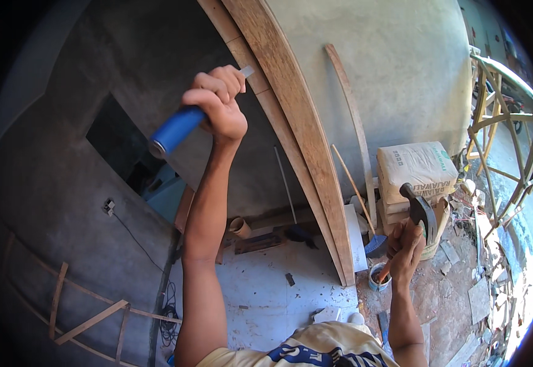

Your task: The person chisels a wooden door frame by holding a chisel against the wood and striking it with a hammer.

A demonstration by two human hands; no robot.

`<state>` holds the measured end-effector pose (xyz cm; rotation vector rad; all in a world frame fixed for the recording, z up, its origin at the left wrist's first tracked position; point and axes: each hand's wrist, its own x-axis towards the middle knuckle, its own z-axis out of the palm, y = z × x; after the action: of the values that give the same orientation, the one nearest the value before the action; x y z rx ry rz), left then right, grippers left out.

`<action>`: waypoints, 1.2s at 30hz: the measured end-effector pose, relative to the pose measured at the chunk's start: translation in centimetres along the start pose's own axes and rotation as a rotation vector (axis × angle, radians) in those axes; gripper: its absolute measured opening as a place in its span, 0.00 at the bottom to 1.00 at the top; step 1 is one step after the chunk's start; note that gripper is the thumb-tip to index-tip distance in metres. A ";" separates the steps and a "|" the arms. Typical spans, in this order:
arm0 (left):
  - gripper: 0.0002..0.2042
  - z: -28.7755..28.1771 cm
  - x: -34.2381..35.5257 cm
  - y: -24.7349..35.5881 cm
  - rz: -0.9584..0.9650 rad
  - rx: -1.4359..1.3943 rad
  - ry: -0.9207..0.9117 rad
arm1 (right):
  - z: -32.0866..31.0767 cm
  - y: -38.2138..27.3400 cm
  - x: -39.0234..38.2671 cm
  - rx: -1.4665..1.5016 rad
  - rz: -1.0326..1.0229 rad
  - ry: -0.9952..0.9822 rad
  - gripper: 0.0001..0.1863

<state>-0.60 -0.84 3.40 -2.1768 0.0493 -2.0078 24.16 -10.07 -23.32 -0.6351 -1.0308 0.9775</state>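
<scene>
Here, looking down from our head camera, our left hand (217, 101) is raised and wrapped tight around a blue-handled chisel (178, 129). Its long axis slants up to the right, and the metal tip touches the wooden door frame (303, 134). Our right hand (406, 248) hangs low, well apart, fingers closed on a claw hammer (420, 211), head up. The left hand is nearer the frame.
</scene>
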 end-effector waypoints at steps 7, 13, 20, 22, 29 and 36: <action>0.29 -0.3 -0.1 -2.4 -0.066 0.007 -0.050 | -1.1 1.1 0.2 -0.017 0.035 -0.027 0.30; 0.29 -0.1 -0.4 -3.4 -0.079 -0.025 0.005 | -1.4 1.1 0.5 -0.028 0.052 0.028 0.30; 0.29 -0.2 -0.6 -3.4 -0.060 -0.020 -0.017 | -1.2 0.8 0.6 -0.022 0.080 0.052 0.30; 0.29 -0.3 -0.5 -3.4 -0.059 -0.020 -0.022 | -1.2 0.9 0.6 -0.027 0.075 0.057 0.30; 0.29 -0.2 -0.5 -3.3 -0.037 0.005 -0.088 | -1.2 1.1 0.6 -0.030 0.081 0.046 0.30; 0.29 -0.1 -0.6 -3.6 -0.036 0.001 -0.068 | -1.2 0.9 0.6 -0.048 0.073 0.075 0.30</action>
<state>-1.14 2.77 3.35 -2.2598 0.0003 -1.9498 24.99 -9.11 -24.32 -0.7484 -0.9728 0.9878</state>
